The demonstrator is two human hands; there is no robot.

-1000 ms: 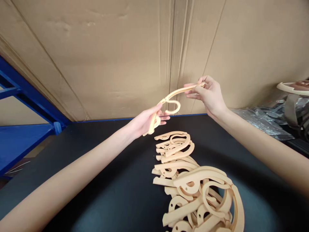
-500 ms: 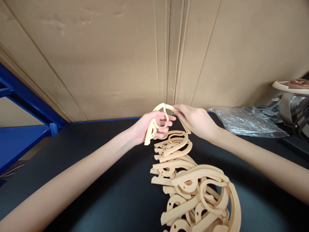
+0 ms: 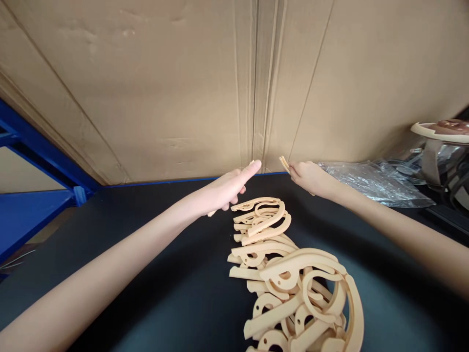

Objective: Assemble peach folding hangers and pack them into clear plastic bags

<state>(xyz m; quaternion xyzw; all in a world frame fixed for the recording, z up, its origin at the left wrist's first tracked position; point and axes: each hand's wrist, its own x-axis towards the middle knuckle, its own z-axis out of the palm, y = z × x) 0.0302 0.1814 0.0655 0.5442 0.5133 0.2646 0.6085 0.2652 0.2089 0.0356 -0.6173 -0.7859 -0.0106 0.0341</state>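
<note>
My left hand [image 3: 223, 191] is edge-on over the far part of the black table, its fingers curled round a beige plastic folding hanger [image 3: 211, 213]. Most of that hanger is hidden behind the hand; only small bits show at either end. Over to the right, my right hand [image 3: 309, 177] is closed on a slim beige hanger arm [image 3: 284, 164], which pokes out past the fingertips. A gap separates the two hands. Below and between them lies a pile of beige folding hangers [image 3: 278, 318], overlapping in a row towards me, the farthest one [image 3: 256, 203] near my left fingers.
Cardboard panels [image 3: 164, 98] stand behind the black table [image 3: 176, 293]. A clear plastic bag [image 3: 373, 183] lies at the right, beside dark objects and a stand with a beige-rimmed top [image 3: 439, 134]. A blue metal frame [image 3: 54, 151] runs along the left.
My hands have moved apart, the right one going right with the hanger arm. My left hand has turned, hiding most of its hanger. The pile looks unchanged.
</note>
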